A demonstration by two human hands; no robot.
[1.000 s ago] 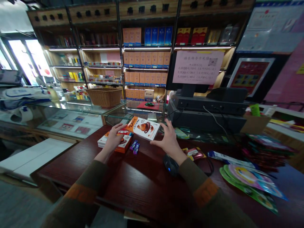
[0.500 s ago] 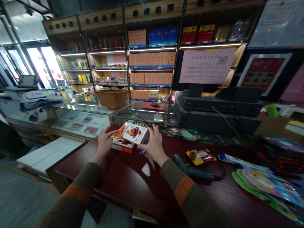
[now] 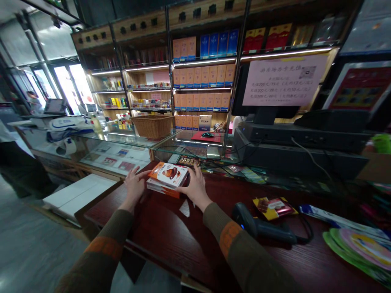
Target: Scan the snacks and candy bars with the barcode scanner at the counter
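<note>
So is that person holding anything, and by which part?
The left hand and right hand seem to hold the top orange-and-white box by its opposite ends; it rests on a second box, so any lifting cannot be told.

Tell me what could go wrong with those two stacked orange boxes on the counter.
The top box sits offset on the lower box, between the left hand and right hand, so a bump might slide it off. The wooden counter's left edge is fairly close, so a slipped box could fall over it. The barcode scanner lies near the right sleeve, which might knock it.
</note>
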